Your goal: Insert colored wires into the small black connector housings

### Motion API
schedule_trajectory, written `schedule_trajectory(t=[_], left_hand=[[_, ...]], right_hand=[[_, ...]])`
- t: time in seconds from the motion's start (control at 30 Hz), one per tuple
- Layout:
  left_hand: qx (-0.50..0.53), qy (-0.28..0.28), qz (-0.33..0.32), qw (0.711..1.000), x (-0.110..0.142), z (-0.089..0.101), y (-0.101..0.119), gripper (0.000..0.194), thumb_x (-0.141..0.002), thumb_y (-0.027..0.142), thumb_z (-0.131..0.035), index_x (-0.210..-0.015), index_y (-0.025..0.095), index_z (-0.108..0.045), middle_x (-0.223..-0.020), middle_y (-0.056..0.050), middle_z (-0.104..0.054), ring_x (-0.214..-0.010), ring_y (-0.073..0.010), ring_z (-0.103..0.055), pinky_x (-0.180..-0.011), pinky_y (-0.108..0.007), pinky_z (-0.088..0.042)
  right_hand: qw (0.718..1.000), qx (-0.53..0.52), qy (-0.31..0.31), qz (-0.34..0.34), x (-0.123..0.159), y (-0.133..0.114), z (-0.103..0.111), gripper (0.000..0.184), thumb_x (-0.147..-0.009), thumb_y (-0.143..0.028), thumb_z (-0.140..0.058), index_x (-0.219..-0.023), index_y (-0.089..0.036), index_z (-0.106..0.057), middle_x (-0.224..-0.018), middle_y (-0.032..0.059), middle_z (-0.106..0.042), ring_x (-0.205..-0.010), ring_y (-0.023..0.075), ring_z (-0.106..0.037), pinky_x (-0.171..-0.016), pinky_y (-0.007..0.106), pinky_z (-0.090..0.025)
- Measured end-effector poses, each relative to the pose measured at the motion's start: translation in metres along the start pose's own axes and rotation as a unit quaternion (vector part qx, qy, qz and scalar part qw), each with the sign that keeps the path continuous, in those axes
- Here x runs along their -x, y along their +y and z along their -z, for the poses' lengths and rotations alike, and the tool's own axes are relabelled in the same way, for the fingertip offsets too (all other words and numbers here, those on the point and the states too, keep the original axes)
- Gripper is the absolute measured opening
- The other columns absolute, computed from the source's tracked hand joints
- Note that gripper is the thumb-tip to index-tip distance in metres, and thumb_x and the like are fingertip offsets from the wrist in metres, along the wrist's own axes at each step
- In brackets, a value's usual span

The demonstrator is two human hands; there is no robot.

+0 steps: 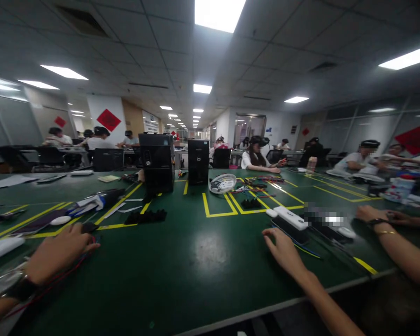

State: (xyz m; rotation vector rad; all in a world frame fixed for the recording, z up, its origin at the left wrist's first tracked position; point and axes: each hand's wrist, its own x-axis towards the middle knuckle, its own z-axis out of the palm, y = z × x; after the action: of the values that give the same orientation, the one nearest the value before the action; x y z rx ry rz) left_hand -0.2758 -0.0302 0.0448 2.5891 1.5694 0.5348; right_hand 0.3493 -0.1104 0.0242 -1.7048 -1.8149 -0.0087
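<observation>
Red wires (77,267) beside left hand (58,252), grip unclear; right hand (283,248) loosely parted near white case (290,217).

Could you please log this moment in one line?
left hand: near red wires, hold unclear | right hand: loosely curled beside white device | table: green

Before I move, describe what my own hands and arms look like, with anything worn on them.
Your left hand is gloveless, with a dark band at the wrist and what looks like a round, silvery watch face. Your right hand is gloveless too, its wrist plain. No sleeve shows on either forearm.
</observation>
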Motion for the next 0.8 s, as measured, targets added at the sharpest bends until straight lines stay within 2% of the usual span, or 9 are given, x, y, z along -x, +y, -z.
schedule_trajectory(t=[0.07,0.1,0.2,0.27,0.3,0.37,0.43,0.63,0.8], left_hand=[[-0.096,0.048,0.055,0.993,-0.022,-0.009,0.039,0.034,-0.078,0.049,-0.045,-0.069,0.021,-0.061,-0.072,0.001,-0.058,-0.067,-0.0158,-0.049,-0.065,-0.027,-0.042],[-0.102,0.029,0.059,0.993,-0.034,-0.015,0.064,0.035,-0.082,0.047,-0.042,-0.074,0.02,-0.063,-0.074,0.0,-0.059,-0.068,-0.0159,-0.05,-0.067,-0.027,-0.042],[-0.031,-0.046,-0.013,0.998,-0.078,-0.042,0.146,0.035,-0.088,0.04,-0.037,-0.095,0.02,-0.065,-0.091,-0.005,-0.063,-0.081,-0.0189,-0.056,-0.077,-0.03,-0.042],[0.055,-0.062,-0.068,0.994,-0.112,-0.069,0.195,0.044,-0.089,0.04,-0.038,-0.129,0.024,-0.048,-0.112,-0.007,-0.061,-0.094,-0.0207,-0.058,-0.084,-0.031,-0.041],[0.098,-0.083,-0.079,0.989,-0.131,-0.084,0.217,0.053,-0.088,0.044,-0.042,-0.137,0.025,-0.039,-0.114,-0.007,-0.061,-0.097,-0.0219,-0.058,-0.085,-0.032,-0.041],[0.165,-0.101,-0.107,0.975,-0.174,-0.116,0.254,0.065,-0.082,0.049,-0.052,-0.138,0.021,-0.037,-0.121,-0.009,-0.06,-0.109,-0.0247,-0.055,-0.092,-0.032,-0.039],[0.193,-0.074,-0.107,0.973,-0.22,-0.147,0.287,0.066,-0.077,0.048,-0.058,-0.134,0.018,-0.043,-0.129,-0.013,-0.054,-0.117,-0.0261,-0.05,-0.098,-0.032,-0.035],[0.199,-0.001,-0.025,0.98,-0.337,-0.22,0.359,0.063,-0.077,0.041,-0.06,-0.129,0.009,-0.043,-0.136,-0.022,-0.043,-0.127,-0.0323,-0.038,-0.101,-0.04,-0.031],[0.224,0.003,0.01,0.975,-0.376,-0.251,0.378,0.043,-0.073,0.034,-0.065,-0.108,0.013,-0.053,-0.116,-0.018,-0.057,-0.116,-0.0331,-0.047,-0.095,-0.044,-0.034]], right_hand=[[0.992,0.12,0.004,-0.037,-0.014,0.034,0.004,0.023,-0.087,-0.023,-0.048,-0.1,-0.014,-0.063,-0.1,0.0119,-0.062,-0.098,0.0237,-0.058,-0.085,0.034,-0.043],[0.984,0.169,-0.003,-0.055,-0.02,0.046,0.004,0.023,-0.087,-0.023,-0.049,-0.102,-0.013,-0.063,-0.1,0.0125,-0.061,-0.098,0.0244,-0.058,-0.082,0.033,-0.044],[0.962,0.258,-0.034,-0.08,-0.035,0.067,-0.002,0.022,-0.088,-0.024,-0.05,-0.103,-0.015,-0.062,-0.099,0.0122,-0.06,-0.094,0.0243,-0.059,-0.073,0.031,-0.044],[0.957,0.277,-0.04,-0.074,-0.038,0.072,-0.007,0.021,-0.09,-0.025,-0.047,-0.1,-0.017,-0.063,-0.097,0.0106,-0.06,-0.09,0.023,-0.06,-0.069,0.029,-0.043],[0.957,0.28,-0.037,-0.069,-0.039,0.074,-0.009,0.021,-0.09,-0.026,-0.046,-0.099,-0.018,-0.063,-0.096,0.0098,-0.06,-0.089,0.0223,-0.06,-0.067,0.028,-0.043],[0.957,0.282,-0.024,-0.058,-0.037,0.077,-0.012,0.021,-0.091,-0.027,-0.046,-0.099,-0.019,-0.063,-0.094,0.0086,-0.06,-0.088,0.0215,-0.06,-0.066,0.027,-0.042],[0.957,0.287,-0.005,-0.05,-0.035,0.081,-0.013,0.021,-0.091,-0.028,-0.045,-0.099,-0.02,-0.063,-0.093,0.0081,-0.06,-0.086,0.0209,-0.06,-0.065,0.027,-0.041],[0.948,0.313,0.029,-0.04,-0.035,0.088,-0.019,0.023,-0.092,-0.025,-0.043,-0.099,-0.019,-0.064,-0.09,0.0078,-0.063,-0.081,0.0211,-0.061,-0.06,0.028,-0.037],[0.954,0.297,0.039,-0.033,-0.037,0.09,-0.023,0.023,-0.092,-0.025,-0.042,-0.096,-0.021,-0.064,-0.087,0.0067,-0.064,-0.079,0.0211,-0.06,-0.061,0.029,-0.035]])
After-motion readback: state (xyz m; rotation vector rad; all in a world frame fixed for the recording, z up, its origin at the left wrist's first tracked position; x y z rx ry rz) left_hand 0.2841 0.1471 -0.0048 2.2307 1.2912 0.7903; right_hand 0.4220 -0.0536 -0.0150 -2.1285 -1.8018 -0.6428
